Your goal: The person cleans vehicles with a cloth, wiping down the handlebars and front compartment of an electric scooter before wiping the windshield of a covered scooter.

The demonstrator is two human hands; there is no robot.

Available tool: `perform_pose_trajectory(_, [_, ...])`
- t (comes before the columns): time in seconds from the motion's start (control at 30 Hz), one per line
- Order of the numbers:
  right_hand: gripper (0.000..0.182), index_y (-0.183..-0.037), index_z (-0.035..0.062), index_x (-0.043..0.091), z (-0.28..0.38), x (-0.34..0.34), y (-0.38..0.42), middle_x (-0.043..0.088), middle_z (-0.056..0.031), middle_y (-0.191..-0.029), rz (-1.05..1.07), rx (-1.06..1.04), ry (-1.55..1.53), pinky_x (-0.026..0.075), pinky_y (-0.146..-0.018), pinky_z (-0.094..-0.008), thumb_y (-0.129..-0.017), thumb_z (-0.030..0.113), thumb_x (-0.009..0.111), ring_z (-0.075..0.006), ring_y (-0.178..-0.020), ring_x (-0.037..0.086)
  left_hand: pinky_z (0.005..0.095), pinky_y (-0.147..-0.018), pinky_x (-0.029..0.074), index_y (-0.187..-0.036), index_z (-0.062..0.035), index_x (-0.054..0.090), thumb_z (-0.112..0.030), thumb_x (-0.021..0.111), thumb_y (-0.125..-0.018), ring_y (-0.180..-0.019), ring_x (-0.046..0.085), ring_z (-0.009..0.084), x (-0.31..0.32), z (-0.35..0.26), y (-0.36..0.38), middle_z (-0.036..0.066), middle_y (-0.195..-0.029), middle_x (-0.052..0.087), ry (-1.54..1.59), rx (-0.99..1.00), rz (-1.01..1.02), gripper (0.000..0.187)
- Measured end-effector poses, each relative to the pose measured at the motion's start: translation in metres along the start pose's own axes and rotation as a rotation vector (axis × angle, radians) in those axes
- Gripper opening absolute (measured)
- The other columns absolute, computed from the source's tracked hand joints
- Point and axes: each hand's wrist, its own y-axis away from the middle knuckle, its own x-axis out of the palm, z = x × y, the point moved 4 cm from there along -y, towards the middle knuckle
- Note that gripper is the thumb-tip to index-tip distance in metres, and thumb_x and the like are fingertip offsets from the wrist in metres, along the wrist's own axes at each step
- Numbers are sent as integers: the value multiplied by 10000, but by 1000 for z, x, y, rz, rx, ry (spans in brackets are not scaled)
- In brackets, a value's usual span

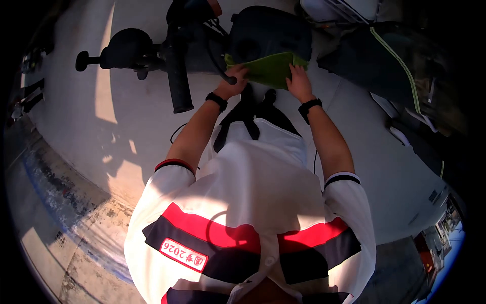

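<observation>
A green cloth point(271, 71) is stretched between my two hands, against the near side of a dark, rounded scooter part point(271, 30) that looks like a seat or box. My left hand point(234, 82) grips the cloth's left end, close to the ball tip of a brake lever point(230, 79). On the cloth's right end, my right hand point(299, 82) has its fingers closed over the edge. Dark bands circle both wrists. The cloth's far side and some fingertips are in shadow.
To the left are the scooter's handlebar grip point(178, 83) and a round mirror point(126, 48). A dark cover with a yellow-green stripe point(397, 55) drapes over something at the right. My dark shoes point(270, 95) stand on pale ground just below the cloth.
</observation>
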Motion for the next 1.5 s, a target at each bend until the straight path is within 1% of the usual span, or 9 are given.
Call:
perform_pose_trajectory(0.07, [593, -1391, -49, 426, -2, -1, -3, 482, -221, -1339, 9, 0, 0, 359, -1094, -432, -868, 155, 617, -390, -1292, 401, 473, -1001, 450, -1144, -11, 614, -98, 680, -768, -1181, 518, 437, 9, 4, -2, 251, -1288, 531, -26, 84, -19, 391])
perform_pose_trajectory(0.17, [623, -1407, -56, 401, -3, -4, -12, 465, -225, -1371, 86, 66, 21, 340, -1106, -431, -879, 198, 612, -388, -1299, 397, 464, -1016, 433, -1202, -81, 629, -127, 707, -779, -1280, 451, 367, 13, 6, -1, 156, -1408, 457, -144, 22, 48, 433])
perform_pose_trajectory(0.37, [648, -1428, -50, 377, -13, -8, -31, 466, -211, -1376, 99, 62, 123, 297, -1130, -432, -909, 275, 588, -379, -1311, 390, 506, -994, 418, -1187, -102, 652, -140, 682, -788, -1276, 429, 327, 1, 3, -5, 102, -1360, 479, -280, -53, 128, 403])
perform_pose_trajectory(0.47, [651, -1432, -47, 369, -14, -13, -41, 478, -232, -1349, 83, 23, 161, 333, -1101, -447, -901, 245, 607, -403, -1290, 407, 519, -969, 423, -1192, -91, 645, -144, 667, -798, -1239, 446, 322, -1, -4, -8, 98, -1321, 495, -288, -127, 126, 398])
perform_pose_trajectory(0.77, [668, -1458, -46, 317, -39, -30, -92, 437, -211, -1392, 143, -69, 164, 290, -1121, -482, -947, 317, 549, -378, -1338, 357, 430, -1001, 446, -1275, 29, 528, -60, 620, -826, -1169, 512, 418, 0, -19, -40, 200, -1375, 421, 143, -298, -53, 467])
perform_pose_trajectory(0.97, [683, -1465, -41, 305, -73, -30, -128, 412, -226, -1415, 185, -124, 204, 272, -1130, -484, -955, 353, 534, -399, -1348, 342, 405, -1049, 424, -1334, 40, 481, -70, 627, -833, -1267, 448, 422, 10, -41, -69, 217, -1467, 326, 60, -386, -82, 533])
perform_pose_trajectory(1.27, [838, -1499, -23, 226, -76, -32, -188, 322, -219, -1500, 343, -103, 287, 208, -1170, -514, -922, 482, 564, -402, -1407, 261, 472, -1106, 354, -1343, -58, 522, -80, 668, -801, -1348, 345, 448, 37, -53, -71, 262, -1476, 289, -20, -575, -90, 562])
perform_pose_trajectory(1.37, [849, -1460, -49, 300, -70, -35, -195, 396, -238, -1433, 241, -152, 250, 272, -1120, -542, -882, 488, 614, -425, -1341, 345, 484, -1125, 327, -1319, -70, 548, -73, 649, -781, -1363, 286, 497, 42, -64, -70, 296, -1462, 296, -96, -590, -178, 548])
perform_pose_trajectory(1.5, [869, -1518, 2, 191, -49, -36, -197, 273, -203, -1538, 394, -152, 307, 163, -1180, -547, -918, 505, 568, -410, -1426, 223, 485, -1139, 308, -1354, -106, 522, -84, 662, -771, -1385, 248, 503, 49, -65, -66, 309, -1474, 290, -87, -610, -185, 600])
